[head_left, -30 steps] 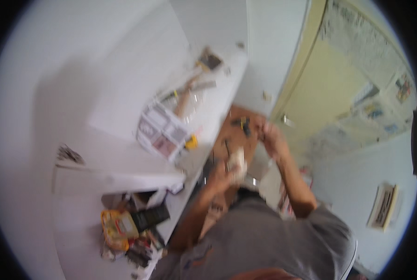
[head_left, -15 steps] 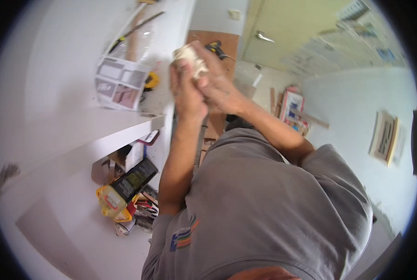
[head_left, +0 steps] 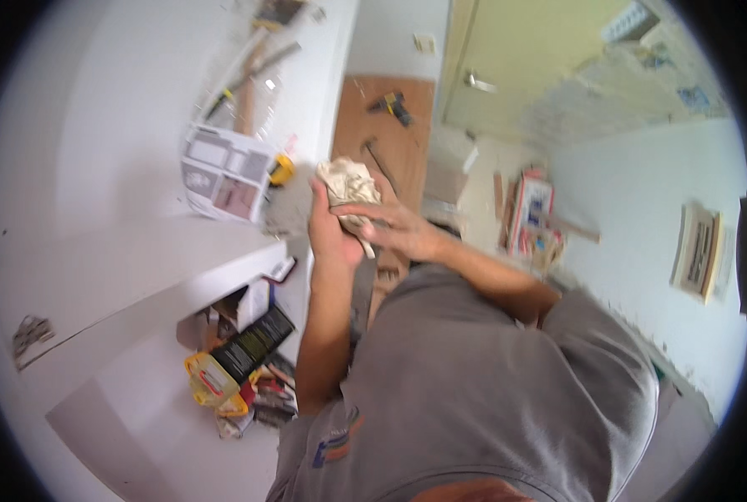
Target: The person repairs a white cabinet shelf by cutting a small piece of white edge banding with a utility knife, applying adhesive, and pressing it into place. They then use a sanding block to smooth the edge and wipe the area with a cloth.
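Note:
A crumpled cream cloth (head_left: 350, 180) is bunched up between my two hands in front of my chest. My left hand (head_left: 333, 230) cups it from the left and from below, with the thumb up along its side. Across its lower part lie the fingers of my right hand (head_left: 403, 230), pressing it against the left palm. A small end of the cloth hangs out beneath the fingers.
Left of my hands, a white shelf (head_left: 139, 259) bears a printed leaflet (head_left: 227, 171), a yellow tape measure (head_left: 281, 170) and long tools. Below it are a black-and-yellow container (head_left: 243, 351) and several cans. Beyond my hands, a cordless drill (head_left: 392, 107) lies on a brown board (head_left: 356, 113).
My hands and the cloth appear lower in the view and nearer my body. The right fingers have shifted across the cloth. The view has tilted, showing more of the drill and board.

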`<state>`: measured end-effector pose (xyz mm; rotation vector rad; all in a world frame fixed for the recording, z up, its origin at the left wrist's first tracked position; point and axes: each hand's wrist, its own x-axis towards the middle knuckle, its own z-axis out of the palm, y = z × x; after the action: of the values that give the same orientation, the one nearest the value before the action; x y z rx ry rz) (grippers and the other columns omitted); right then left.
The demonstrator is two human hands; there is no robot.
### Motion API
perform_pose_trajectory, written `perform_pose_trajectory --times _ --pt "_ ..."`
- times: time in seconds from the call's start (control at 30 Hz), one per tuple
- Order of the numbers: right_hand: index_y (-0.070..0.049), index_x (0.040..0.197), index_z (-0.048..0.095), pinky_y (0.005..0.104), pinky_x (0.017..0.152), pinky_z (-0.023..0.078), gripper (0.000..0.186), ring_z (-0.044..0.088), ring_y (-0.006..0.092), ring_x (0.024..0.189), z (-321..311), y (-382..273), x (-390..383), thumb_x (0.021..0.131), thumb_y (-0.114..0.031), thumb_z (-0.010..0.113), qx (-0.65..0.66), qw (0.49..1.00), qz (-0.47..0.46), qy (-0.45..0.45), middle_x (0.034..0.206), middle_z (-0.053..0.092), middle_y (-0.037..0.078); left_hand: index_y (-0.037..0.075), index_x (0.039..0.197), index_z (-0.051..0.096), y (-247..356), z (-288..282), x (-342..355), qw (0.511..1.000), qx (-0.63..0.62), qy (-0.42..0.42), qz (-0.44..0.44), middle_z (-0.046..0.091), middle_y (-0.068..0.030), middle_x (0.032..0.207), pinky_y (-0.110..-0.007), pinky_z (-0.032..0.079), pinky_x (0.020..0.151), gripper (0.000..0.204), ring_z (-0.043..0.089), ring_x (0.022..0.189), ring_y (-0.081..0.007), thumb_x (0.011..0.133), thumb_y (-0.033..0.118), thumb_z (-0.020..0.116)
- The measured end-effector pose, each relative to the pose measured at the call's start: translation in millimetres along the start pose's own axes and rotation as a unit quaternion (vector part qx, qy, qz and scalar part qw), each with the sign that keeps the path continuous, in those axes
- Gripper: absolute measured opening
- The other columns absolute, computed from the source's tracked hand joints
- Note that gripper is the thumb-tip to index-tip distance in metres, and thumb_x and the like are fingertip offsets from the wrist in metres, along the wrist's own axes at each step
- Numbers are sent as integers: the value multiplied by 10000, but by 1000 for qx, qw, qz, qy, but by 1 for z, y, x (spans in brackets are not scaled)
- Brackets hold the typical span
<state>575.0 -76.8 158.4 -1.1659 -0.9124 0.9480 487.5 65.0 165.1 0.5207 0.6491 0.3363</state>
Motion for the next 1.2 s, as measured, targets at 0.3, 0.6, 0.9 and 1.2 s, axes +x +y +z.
perform_pose_trajectory --times 0.3,0.6,0.9,1.2 --pt "-83 1494 591 601 1242 194 558 154 487 1576 -6 -33 29 1102 -456 454 -420 898 -122 50 1691 195 232 66 1437 542 12 22 7 992 36 -55 106 638 -122 1351 -435 514 1073 468 626 1254 -244 1101 392 530" --pt "-54 1069 799 525 1204 308 333 359 416 1472 -59 17 5 1000 -364 700 -186 977 -101 28 1395 484 197 45 1410 583 -29 1 25 990 138 37 2 710 -112 1260 -348 601 750 462 711 1009 -210 1094 378 535" --pt "-84 1337 692 395 1157 391 421 490 232 1391 -163 30 -26 1035 -375 669 -128 949 72 278 1530 505 97 23 1538 422 12 27 10 944 292 -41 146 550 -117 1459 -356 449 1116 559 551 1316 -212 1013 97 597" --pt "-72 1610 409 595 1256 144 884 114 428 1605 -35 1 16 1046 -735 256 -312 945 -28 98 1734 211 188 96 1583 315 -45 42 22 971 172 -83 145 445 -122 1549 -422 450 1148 609 487 1402 -242 1104 390 549"
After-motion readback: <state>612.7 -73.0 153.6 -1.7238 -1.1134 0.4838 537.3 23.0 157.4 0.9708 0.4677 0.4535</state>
